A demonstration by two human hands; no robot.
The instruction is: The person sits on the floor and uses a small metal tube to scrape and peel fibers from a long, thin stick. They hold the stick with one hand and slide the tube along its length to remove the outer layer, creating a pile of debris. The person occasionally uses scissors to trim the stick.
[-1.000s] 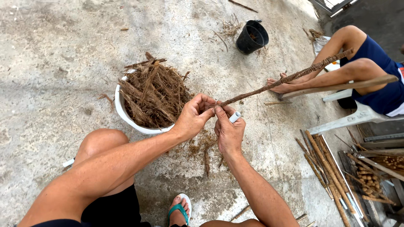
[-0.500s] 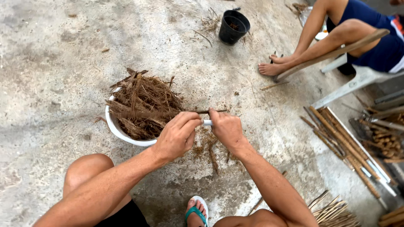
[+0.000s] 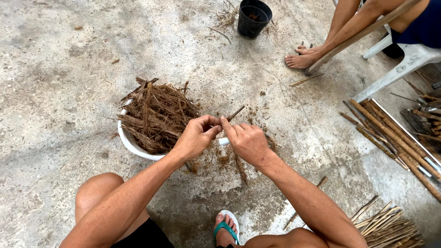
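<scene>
My left hand (image 3: 196, 136) and my right hand (image 3: 248, 140) meet fingertip to fingertip over the concrete floor. Both pinch a short brown stick (image 3: 236, 113), whose tip pokes up and to the right from between my fingers. A small white handle (image 3: 223, 141) shows under my right hand, which is closed around it; its working end is hidden. Just left of my hands stands a white bowl (image 3: 130, 144) heaped with brown fibrous bark strips (image 3: 156, 112). Bark crumbs lie on the floor below my hands.
A black pot (image 3: 254, 17) stands at the top. Another person sits on a white plastic chair (image 3: 404, 64) at the upper right, bare feet (image 3: 301, 59) on the floor, a long stick across their legs. Stick bundles lie at right (image 3: 395, 138) and bottom right (image 3: 390, 227).
The long stick that reached from my hands toward the other person a second ago is gone; only a short stub shows. My hands sit lower, closer to the bowl, as the view tilted down.
</scene>
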